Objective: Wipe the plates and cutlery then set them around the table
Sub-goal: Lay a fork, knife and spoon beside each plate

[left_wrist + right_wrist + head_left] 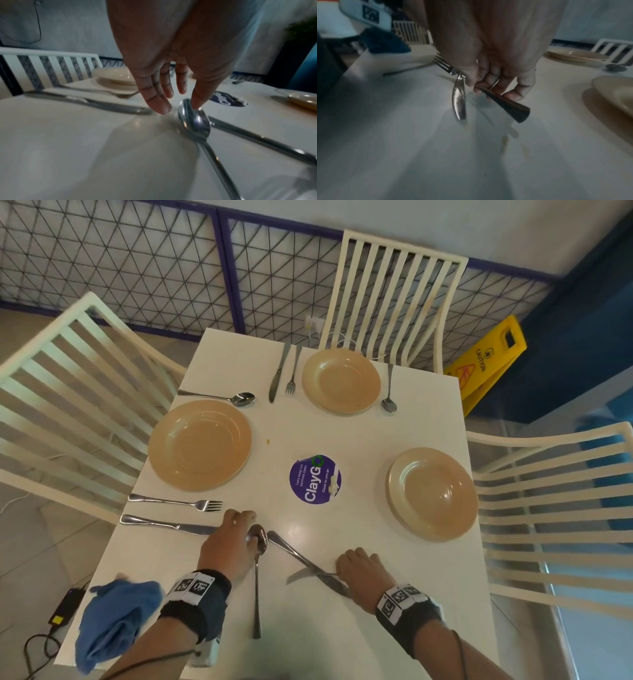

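The left hand (228,542) has straight fingers, thumb tip on the bowl of a spoon (257,570) lying near the counter's (394,611) 6 o'clock edge. The right hand (359,571) curls round a fork (444,64) and a knife (301,559) at 5 o'clock. Bare counter lies along that edge; a cloth (113,621) overhangs the 7 o'clock corner. Plates sit at 9 (199,445), 12 (340,381) and 3 (433,494). Only the right wrist view shows the fork's tines; only the left wrist view shows the thumb (202,94) touching the spoon.
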The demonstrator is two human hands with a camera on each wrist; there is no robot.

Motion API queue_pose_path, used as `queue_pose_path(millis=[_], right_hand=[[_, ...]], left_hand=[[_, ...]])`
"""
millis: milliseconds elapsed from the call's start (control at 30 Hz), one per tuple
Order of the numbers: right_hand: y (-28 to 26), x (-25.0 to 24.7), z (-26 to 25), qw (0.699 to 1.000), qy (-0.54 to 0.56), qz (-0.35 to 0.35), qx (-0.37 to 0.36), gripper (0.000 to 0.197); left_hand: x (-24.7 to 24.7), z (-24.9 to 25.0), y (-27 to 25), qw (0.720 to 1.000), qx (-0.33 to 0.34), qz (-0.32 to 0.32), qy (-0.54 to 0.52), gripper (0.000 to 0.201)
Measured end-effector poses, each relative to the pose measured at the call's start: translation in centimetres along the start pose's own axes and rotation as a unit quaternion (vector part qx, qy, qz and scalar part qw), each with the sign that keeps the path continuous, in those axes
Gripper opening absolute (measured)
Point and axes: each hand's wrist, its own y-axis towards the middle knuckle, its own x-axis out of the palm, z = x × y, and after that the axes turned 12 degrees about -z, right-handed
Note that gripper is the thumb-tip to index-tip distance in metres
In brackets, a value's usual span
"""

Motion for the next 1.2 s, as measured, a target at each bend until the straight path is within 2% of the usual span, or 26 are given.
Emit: queue_pose_path(millis=[33, 67, 133, 200, 267, 300, 367, 433, 567, 700, 767, 933, 1033, 1133, 1200], right_hand=[[-0.5, -0.5, 0.2, 0.999, 0.032, 0.006, -0.01, 0.052], [-1.0, -1.0, 0.5, 0.998, 0.062, 0.026, -0.021, 0.047], [-1.7, -1.9, 1.1, 0.988, 0.137, 0.062, -0.043, 0.023], [-2.3, -2.9, 2.0, 0.972, 0.203, 0.1, -0.058, 0.017], [-3.1, -4.4, 2.9, 0.958, 0.249, 0.128, -0.062, 0.015], [-3.5, -5.2, 3.4, 0.951, 0.266, 0.143, -0.066, 0.015], [-4.3, -6.5, 4.9, 0.941, 0.286, 0.166, -0.078, 0.013], [-4.9, -7.6, 6.9, 0.931, 0.308, 0.179, -0.085, 0.013], [-5.6, -9.2, 12.4, 0.897, 0.399, 0.179, -0.06, 0.008], [-5.5, -10.0, 19.5, 0.852, 0.477, 0.213, -0.018, 0.018], [-4.9, -10.0, 23.2, 0.809, 0.543, 0.225, -0.006, 0.014], [-1.8, -10.7, 29.9, 0.669, 0.695, 0.26, 0.045, 0.009], [0.3, -11.5, 32.6, 0.617, 0.737, 0.267, 0.068, 0.009], [2.4, -12.0, 35.1, 0.592, 0.756, 0.267, 0.084, 0.011], [3.8, -12.1, 36.8, 0.599, 0.75, 0.261, 0.104, 0.012]], left_hand=[[-0.5, 0.2, -0.3, 1.0, 0.008, 0.014, 0.006, 0.041], [-1.0, 0.7, -0.7, 0.999, 0.022, 0.032, 0.003, 0.039], [-1.8, 2.3, -1.5, 0.996, 0.079, 0.039, -0.031, 0.037], [-2.3, 4.9, -2.3, 0.984, 0.152, -0.012, -0.095, 0.039], [-2.5, 7.9, -2.6, 0.969, 0.197, -0.077, -0.13, 0.039], [-2.4, 9.4, -2.5, 0.965, 0.211, -0.09, -0.128, 0.037], [-2.3, 11.9, -2.1, 0.962, 0.228, -0.072, -0.132, 0.026], [-2.4, 14.0, -1.2, 0.96, 0.226, -0.044, -0.162, 0.017], [-2.8, 18.3, 1.3, 0.948, 0.223, -0.027, -0.224, 0.017], [-3.2, 22.3, 4.8, 0.943, 0.195, -0.01, -0.27, 0.019], [-3.2, 24.1, 6.9, 0.944, 0.174, -0.008, -0.279, 0.017], [-2.3, 29.3, 12.3, 0.937, 0.113, 0.035, -0.329, 0.007], [-1.3, 32.0, 15.7, 0.935, 0.082, 0.041, -0.344, 0.001], [-0.2, 34.1, 19.0, 0.937, 0.059, 0.032, -0.342, 0.009], [0.5, 35.0, 21.0, 0.937, 0.043, 0.017, -0.347, 0.013]])
